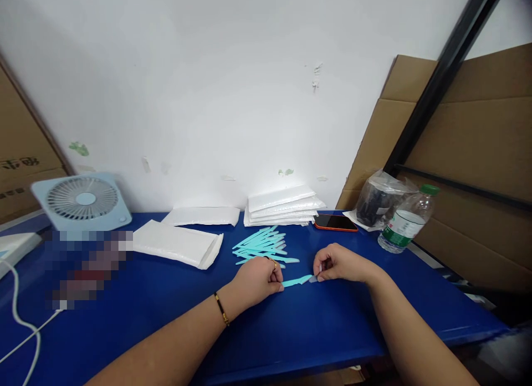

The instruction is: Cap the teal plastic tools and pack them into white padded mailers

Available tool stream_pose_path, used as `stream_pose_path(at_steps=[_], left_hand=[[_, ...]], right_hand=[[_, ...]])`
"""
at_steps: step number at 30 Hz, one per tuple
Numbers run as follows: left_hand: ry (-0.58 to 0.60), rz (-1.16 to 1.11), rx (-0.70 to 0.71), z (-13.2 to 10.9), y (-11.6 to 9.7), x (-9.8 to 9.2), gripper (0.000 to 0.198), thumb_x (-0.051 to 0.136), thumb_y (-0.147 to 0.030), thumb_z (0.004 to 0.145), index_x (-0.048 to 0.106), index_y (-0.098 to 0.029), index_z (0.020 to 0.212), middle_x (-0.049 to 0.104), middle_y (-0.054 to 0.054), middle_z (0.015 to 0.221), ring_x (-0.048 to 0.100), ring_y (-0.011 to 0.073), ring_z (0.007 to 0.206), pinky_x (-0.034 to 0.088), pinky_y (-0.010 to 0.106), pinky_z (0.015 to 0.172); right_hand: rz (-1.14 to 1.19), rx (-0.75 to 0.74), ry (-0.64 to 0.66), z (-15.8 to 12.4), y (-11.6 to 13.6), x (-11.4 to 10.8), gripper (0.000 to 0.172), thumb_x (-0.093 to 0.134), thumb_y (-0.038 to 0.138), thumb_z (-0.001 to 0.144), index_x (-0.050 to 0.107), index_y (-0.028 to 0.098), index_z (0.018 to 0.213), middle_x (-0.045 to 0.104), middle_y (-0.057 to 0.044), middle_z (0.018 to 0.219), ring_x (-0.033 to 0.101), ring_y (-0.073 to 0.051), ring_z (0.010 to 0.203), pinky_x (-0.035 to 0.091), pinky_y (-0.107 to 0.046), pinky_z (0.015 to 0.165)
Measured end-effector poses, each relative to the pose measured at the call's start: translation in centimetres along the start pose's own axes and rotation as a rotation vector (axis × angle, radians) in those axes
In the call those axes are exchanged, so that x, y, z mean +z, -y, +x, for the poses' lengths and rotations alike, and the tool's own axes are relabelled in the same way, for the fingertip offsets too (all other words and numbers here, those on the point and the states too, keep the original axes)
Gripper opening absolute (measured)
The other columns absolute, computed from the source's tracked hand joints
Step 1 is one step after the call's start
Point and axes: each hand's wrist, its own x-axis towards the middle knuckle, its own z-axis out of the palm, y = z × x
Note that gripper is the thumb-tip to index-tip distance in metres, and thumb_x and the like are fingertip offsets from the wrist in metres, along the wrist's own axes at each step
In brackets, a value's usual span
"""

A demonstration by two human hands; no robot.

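A slim turquoise eyebrow razor (296, 281) lies level between my two hands, just above or on the blue table. My left hand (260, 279), with a ring and a dark bracelet, is closed in a pinch on the razor's handle end. At the other end, the fingertips of my right hand (341, 263) pinch a small clear blade cap (313, 278). Whether the cap is still on the blade I cannot tell. Behind my left hand is a loose pile of similar turquoise razors (261, 243), its near side partly covered by that hand.
White padded envelopes (280, 206) are stacked by the wall, and another envelope (178, 242) lies left. A phone (336, 223), a bagged dark item (374, 203) and a water bottle (403, 225) stand right. At left are a blue fan (85, 200) and a white cable (19, 314).
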Motion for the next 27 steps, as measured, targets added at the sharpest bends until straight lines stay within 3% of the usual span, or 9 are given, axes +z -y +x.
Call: stream_pose_path(at_steps=[19,27], left_hand=[[0.004,-0.025,-0.023,0.1,0.2,0.0,0.011,0.062,-0.031,0.069,0.065,-0.021,0.072,0.066,-0.003,0.07,0.058,0.0111,0.063,0.035,0.019,0.052],[-0.007,0.009,-0.013,0.1,0.1,0.2,0.012,0.061,-0.032,0.07,0.065,-0.02,0.072,0.065,-0.002,0.07,0.058,0.012,0.063,0.037,0.02,0.054]], right_hand=[[-0.074,-0.029,-0.146,0.1,-0.2,0.2,0.014,0.06,0.024,0.069,0.065,0.016,0.079,0.066,-0.003,0.07,0.059,-0.014,0.062,0.044,-0.021,0.057],[-0.011,-0.085,-0.083,0.8,1.3,1.2,0.017,0.065,0.03,0.069,0.067,0.016,0.077,0.064,-0.002,0.067,0.059,-0.014,0.062,0.044,-0.021,0.056]])
